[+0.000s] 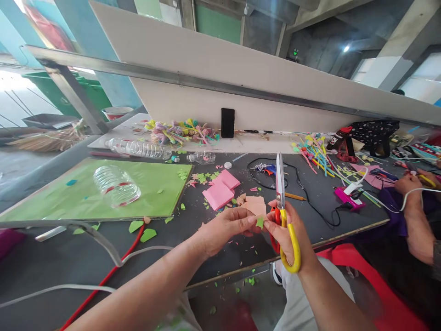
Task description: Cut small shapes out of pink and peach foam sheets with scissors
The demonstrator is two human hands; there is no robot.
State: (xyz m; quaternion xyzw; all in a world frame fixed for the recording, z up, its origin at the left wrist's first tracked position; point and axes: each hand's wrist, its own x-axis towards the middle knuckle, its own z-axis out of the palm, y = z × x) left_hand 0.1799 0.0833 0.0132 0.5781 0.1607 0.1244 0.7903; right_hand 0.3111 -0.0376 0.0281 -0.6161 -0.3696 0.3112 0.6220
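Between the fingertips of both hands is a small green paper piece (259,222). My left hand (237,223) pinches its left side. My right hand (287,230) touches its right side with thumb and finger and also holds scissors (280,184) with one yellow and one red handle, blades pointing up and nearly closed. Just behind the hands lies a stack of peach paper (255,205). Pink paper squares (219,195) lie to the left of it, with small green paper stars (206,177) behind them.
Green sheets (161,197) bear a plastic bottle (116,186) at left. A black phone (228,122) stands against the board. A black cable (315,208) and a magenta power strip (348,198) lie at right, near another person's hand (409,183).
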